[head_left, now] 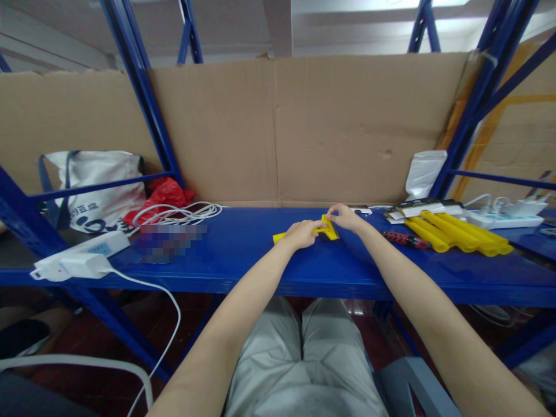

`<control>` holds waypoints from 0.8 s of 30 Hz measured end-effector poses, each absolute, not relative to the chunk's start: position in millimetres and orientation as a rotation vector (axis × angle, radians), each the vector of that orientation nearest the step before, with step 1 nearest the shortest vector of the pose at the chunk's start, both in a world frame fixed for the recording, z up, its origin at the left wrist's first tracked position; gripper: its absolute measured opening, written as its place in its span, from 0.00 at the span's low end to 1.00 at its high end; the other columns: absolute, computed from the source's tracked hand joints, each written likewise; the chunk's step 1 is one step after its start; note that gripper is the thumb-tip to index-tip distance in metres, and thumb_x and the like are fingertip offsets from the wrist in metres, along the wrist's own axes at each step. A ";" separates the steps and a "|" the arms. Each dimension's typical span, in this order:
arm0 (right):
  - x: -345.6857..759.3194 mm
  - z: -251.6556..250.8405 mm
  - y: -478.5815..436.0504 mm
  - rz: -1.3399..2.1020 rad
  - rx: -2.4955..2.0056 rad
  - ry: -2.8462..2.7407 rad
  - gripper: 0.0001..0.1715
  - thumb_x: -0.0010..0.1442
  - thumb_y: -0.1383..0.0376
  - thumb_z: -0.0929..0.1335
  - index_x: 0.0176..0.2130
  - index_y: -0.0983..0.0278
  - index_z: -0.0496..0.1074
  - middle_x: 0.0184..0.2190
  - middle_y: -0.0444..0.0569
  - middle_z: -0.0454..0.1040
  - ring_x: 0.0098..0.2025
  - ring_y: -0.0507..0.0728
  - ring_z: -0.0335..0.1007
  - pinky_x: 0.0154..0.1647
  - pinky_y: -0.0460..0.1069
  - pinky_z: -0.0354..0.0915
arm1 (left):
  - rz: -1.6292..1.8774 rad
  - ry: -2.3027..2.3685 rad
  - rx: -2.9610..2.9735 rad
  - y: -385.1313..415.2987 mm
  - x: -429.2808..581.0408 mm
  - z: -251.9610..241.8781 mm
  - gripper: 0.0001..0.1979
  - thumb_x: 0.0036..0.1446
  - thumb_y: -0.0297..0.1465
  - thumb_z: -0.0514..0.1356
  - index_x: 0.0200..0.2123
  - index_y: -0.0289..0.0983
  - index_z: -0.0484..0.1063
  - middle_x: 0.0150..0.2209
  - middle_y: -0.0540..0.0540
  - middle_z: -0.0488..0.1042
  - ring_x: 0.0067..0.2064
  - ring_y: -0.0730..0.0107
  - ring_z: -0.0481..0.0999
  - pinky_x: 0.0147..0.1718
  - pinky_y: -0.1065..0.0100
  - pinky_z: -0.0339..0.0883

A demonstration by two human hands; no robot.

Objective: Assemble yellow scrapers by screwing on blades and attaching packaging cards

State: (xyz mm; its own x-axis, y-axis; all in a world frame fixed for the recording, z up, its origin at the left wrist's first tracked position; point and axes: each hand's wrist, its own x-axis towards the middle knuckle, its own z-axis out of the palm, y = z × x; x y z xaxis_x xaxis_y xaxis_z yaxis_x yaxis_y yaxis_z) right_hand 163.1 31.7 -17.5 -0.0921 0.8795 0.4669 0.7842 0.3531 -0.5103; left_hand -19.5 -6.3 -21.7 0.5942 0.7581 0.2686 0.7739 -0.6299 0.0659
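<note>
A yellow tool (330, 229) with a wide head and a handle lies low over the blue table, its handle end showing to the left of my left hand. My left hand (303, 234) is closed around the middle of this tool. At the head's upper edge, the fingers of my right hand (341, 216) are pinched together; whatever they hold is too small to make out.
Several yellow tubes (460, 233) and a red-black screwdriver (406, 240) lie to the right on the blue table (243, 255). Power strips (87, 255) sit at both sides. White cables (186, 214), a red bag (163, 197) and a cloth bag (104, 188) stand left. Cardboard (347, 127) rises behind.
</note>
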 end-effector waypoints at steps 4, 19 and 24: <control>162.8 -18.4 32.7 0.069 -1.430 -1.963 0.06 0.50 0.72 0.66 0.25 0.65 0.73 0.33 0.51 0.77 0.39 0.56 0.71 0.45 0.50 0.64 | -0.421 -1.291 -2.745 -6.4 -19.1 -22.5 0.20 0.59 0.32 0.53 0.55 0.51 0.64 0.53 0.50 0.71 0.52 0.61 0.71 0.47 0.63 0.66; 159.3 -18.9 31.5 0.135 -1.416 -1.906 0.04 0.49 0.72 0.67 0.27 0.64 0.71 0.35 0.50 0.75 0.42 0.56 0.69 0.48 0.53 0.63 | -0.356 -1.245 -2.653 -7.9 -19.3 -23.7 0.21 0.62 0.33 0.50 0.57 0.52 0.62 0.49 0.48 0.71 0.49 0.61 0.73 0.45 0.64 0.66; 155.8 -20.3 29.0 0.362 -1.450 -1.687 0.11 0.50 0.71 0.67 0.37 0.65 0.70 0.42 0.51 0.73 0.42 0.54 0.68 0.47 0.51 0.63 | -0.360 -1.251 -2.657 -11.3 -19.4 -22.0 0.21 0.62 0.33 0.49 0.58 0.52 0.61 0.50 0.47 0.71 0.49 0.61 0.73 0.46 0.64 0.66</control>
